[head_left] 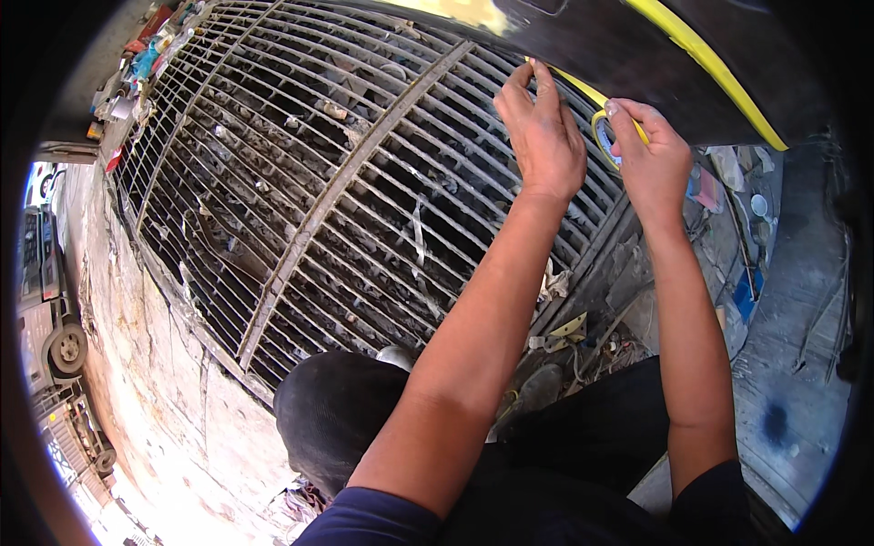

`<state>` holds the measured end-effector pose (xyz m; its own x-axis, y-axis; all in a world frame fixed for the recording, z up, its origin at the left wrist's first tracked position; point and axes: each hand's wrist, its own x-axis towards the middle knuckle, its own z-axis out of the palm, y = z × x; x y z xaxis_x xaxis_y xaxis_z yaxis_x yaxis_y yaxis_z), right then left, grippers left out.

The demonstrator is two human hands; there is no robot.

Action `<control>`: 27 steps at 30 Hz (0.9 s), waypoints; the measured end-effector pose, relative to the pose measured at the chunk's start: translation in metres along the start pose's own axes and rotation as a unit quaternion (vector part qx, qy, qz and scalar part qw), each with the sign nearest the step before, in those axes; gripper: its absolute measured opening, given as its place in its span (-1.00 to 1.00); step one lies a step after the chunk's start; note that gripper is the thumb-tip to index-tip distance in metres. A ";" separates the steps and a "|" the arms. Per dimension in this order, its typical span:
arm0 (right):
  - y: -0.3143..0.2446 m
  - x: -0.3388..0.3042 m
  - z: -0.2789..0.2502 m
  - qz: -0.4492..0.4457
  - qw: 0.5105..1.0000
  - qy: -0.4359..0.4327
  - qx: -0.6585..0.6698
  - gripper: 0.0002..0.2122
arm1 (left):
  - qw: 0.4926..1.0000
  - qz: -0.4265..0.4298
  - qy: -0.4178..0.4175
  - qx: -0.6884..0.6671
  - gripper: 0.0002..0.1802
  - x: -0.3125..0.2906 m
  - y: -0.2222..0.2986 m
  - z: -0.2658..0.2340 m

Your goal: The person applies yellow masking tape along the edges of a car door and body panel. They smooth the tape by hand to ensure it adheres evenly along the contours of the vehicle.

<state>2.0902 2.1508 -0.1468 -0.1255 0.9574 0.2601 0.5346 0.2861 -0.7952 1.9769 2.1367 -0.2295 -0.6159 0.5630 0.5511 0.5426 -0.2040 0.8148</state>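
My right hand (654,155) pinches a roll of yellow masking tape (602,141) between thumb and fingers. From the roll a strip of yellow tape (581,87) runs up and left along the lower edge of a dark, curved panel (601,45). At the far end of this strip, the fingertips of my left hand (543,141) are closed on the tape against the panel's edge. A second, wider yellow tape band (706,56) crosses the panel at the upper right. Part of the roll is hidden by my right fingers.
Below the panel lies a rusty metal floor grate (319,209) with debris under its bars. Scraps and a blue piece (748,293) litter the ground at right. Bottles and rags (146,62) line the far left edge. Vehicles (66,350) stand outside at left. My bent knee (337,405) is close below.
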 end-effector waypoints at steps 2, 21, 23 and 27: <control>0.000 0.000 -0.001 -0.001 1.000 -0.005 -0.012 -0.76 | 1.000 0.015 -0.003 0.011 -0.35 -0.001 -0.001 -0.001; 0.022 0.003 -0.025 -0.096 0.971 -0.015 -0.217 -0.59 | 0.994 0.035 -0.079 0.064 -0.11 -0.011 0.001 0.000; 0.025 0.006 -0.032 -0.100 0.958 -0.019 -0.269 -0.55 | 0.992 0.035 -0.083 0.086 -0.13 -0.011 0.001 0.000; 0.031 0.012 -0.037 -0.058 0.946 -0.032 -0.318 -0.44 | 0.991 0.047 -0.086 0.093 -0.13 -0.011 0.003 0.000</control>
<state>2.1363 2.1698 -0.1480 -0.2538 0.9271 0.2756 0.9060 0.3277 -0.2680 1.9856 2.1298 -0.2336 -0.4598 0.6803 0.5708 0.6984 -0.1200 0.7056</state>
